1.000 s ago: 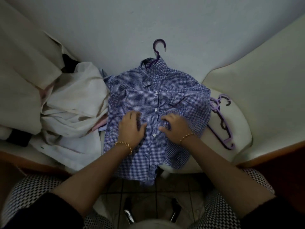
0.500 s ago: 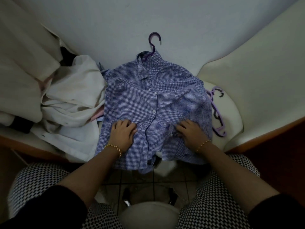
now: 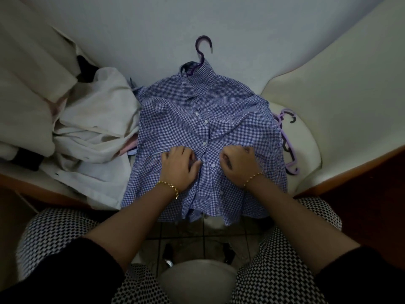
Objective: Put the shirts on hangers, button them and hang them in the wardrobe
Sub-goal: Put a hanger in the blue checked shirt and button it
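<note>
Across the shirt (image 3: 175, 119) front, left hand (image 3: 178, 166) and right hand (image 3: 237, 164) are pinching fabric; keeping both edges level should be easing the next button (image 3: 213, 165) through.

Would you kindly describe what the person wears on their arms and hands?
The left sleeve and right sleeve are black and end near the elbows, leaving the forearms bare. A gold chain bracelet sits by the left hand, a finer gold bracelet by the right hand.
</note>
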